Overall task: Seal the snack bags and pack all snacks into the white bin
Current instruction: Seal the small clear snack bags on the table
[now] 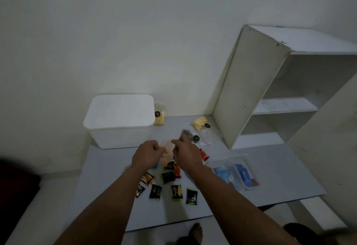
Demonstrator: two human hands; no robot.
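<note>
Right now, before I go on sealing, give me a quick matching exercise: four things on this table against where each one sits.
Things:
1. white bin
2. upright bag of yellow sticks
3. blue packets
4. clear bag with orange snacks

Places:
A. pinched between the left hand and right hand
B. standing against the bin's right side
C. back left of the table, lid on
D. right of the small wrapped snacks, near the shelf unit

Pairs: 1-C, 2-B, 3-D, 4-A
</note>
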